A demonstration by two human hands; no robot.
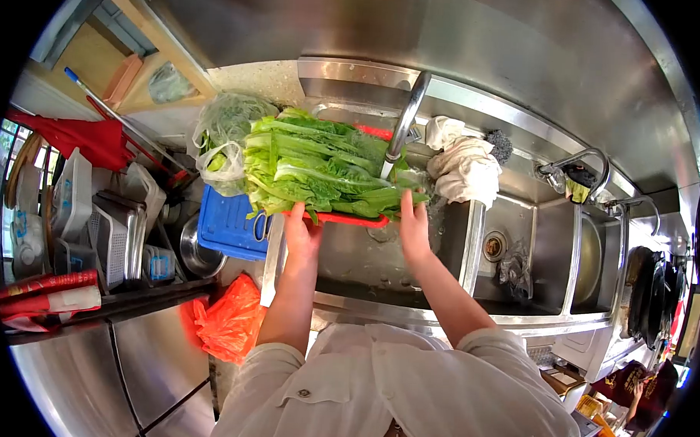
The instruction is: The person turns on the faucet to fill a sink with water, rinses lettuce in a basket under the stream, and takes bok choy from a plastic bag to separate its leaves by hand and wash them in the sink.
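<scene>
A red basket (354,219) heaped with long green leafy vegetables (321,163) is over the left sink basin (364,265). My left hand (302,228) grips the near left part of its rim, with the fingertips hidden under the leaves. At the right end of the heap is my right hand (414,221), closed on the basket's side, its fingers partly among the leaves. Water runs from the curved faucet (407,116) onto the right part of the vegetables.
A blue cutting board (230,226) and a plastic bag of greens (230,122) lie left of the sink. Pale cloths (467,165) rest on the divider beside more basins (511,239). An orange bag (231,318) is below left. Another person (641,394) is at far right.
</scene>
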